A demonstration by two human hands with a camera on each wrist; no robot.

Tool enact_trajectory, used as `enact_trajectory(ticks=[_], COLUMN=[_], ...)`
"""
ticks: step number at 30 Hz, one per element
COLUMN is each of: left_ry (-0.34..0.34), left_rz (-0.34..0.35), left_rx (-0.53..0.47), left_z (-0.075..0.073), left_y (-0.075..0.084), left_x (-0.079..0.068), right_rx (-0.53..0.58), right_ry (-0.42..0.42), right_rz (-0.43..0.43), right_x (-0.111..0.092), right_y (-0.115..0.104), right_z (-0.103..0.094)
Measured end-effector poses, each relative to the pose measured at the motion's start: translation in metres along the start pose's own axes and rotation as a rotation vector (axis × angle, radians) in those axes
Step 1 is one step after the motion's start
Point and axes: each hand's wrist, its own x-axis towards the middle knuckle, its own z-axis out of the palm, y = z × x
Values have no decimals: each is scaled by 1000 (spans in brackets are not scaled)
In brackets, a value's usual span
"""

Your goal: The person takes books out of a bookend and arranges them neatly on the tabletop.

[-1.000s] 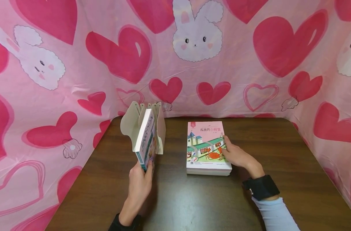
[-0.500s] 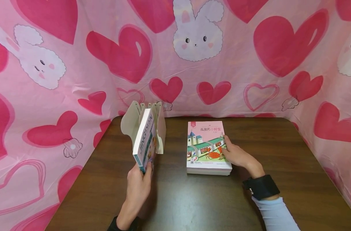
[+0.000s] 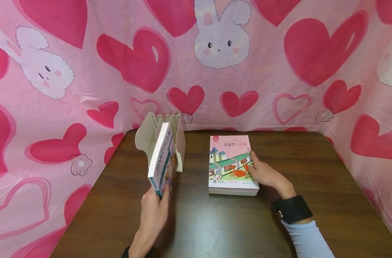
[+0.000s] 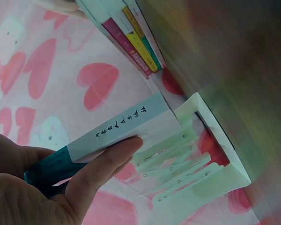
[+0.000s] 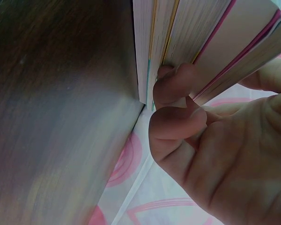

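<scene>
My left hand [image 3: 154, 211] grips a thick book [image 3: 164, 163] by its near lower end, thumb on the cover printed JINGDIAN. The book stands on edge, tilted, in front of a cream file holder [image 3: 181, 143] and overlapping it in the head view. In the left wrist view its white and teal spine [image 4: 119, 124] shows, with fingers along it. My right hand [image 3: 267, 173] holds the right side of a stack of books [image 3: 229, 163] lying flat, a pink crab picture book on top. In the right wrist view, curled fingers [image 5: 175, 124] press the page edges; the thumb lies over the top side.
The file holder has several upright dividers and stands at the back left of the brown wooden table [image 3: 199, 225]. Behind and beside the table hangs a pink cloth [image 3: 263, 79] with hearts and rabbits. Table surface lies between the holder and the stack.
The left hand and its book have shifted slightly toward me, the book's near end a little lower in view. The right hand and the stack have stayed in place.
</scene>
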Motion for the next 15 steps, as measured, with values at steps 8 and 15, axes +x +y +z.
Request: enact_trajectory(ticks=[8,15], left_ry=[-8,-8], left_rz=[8,27], left_rx=[6,20], left_z=[-1,0], left_y=[4,7], left_x=[-5,-9], right_rx=[-10,-11], right_ry=[9,12], right_rz=[-4,-10], right_x=[0,-1], right_y=[-1,-2], right_z=[0,-1])
